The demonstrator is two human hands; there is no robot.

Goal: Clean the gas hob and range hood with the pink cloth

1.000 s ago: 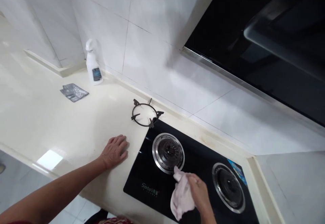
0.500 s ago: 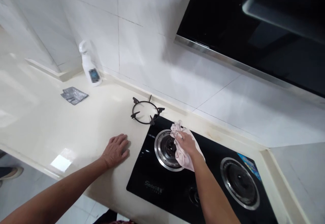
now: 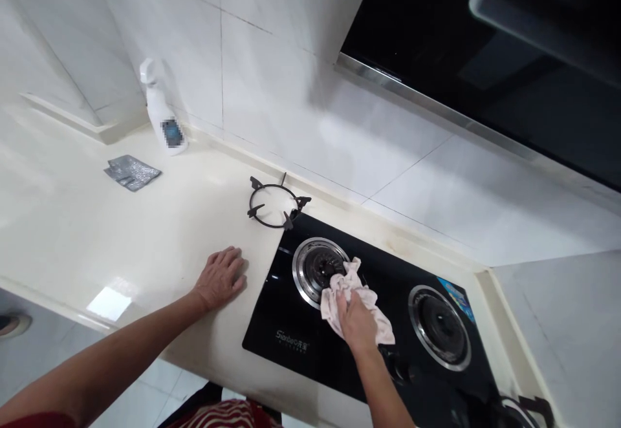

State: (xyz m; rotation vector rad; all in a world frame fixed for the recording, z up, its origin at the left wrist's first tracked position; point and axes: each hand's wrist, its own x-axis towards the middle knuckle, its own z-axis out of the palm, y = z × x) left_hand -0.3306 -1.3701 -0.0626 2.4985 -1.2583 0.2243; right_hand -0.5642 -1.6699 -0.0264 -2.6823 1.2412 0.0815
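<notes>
My right hand (image 3: 358,322) grips a crumpled pale pink cloth (image 3: 352,286), pressing it on the black glass gas stove (image 3: 291,311). The cloth lies over the lower right edge of the left burner (image 3: 317,269), a dark centre with a shiny metal ring. My left hand (image 3: 223,278) rests flat on the cream countertop (image 3: 184,227), left of the stove, fingers stretched out and holding nothing. A black pan support (image 3: 275,224) sits off its burner, at the stove's back left corner, partly on the counter.
A white spray bottle (image 3: 162,114) stands by the tiled wall, with a folded silvery-grey packet or cloth (image 3: 132,172) before it. The right burner (image 3: 439,328) is uncovered. A black range hood (image 3: 466,59) hangs above. Dark objects (image 3: 526,408) lie at the lower right. Someone's shoe (image 3: 17,324) shows at the left edge.
My right hand has drawn the cloth from the burner's back right side toward me, to its lower right edge. My left hand stays on the counter. The view has shifted slightly.
</notes>
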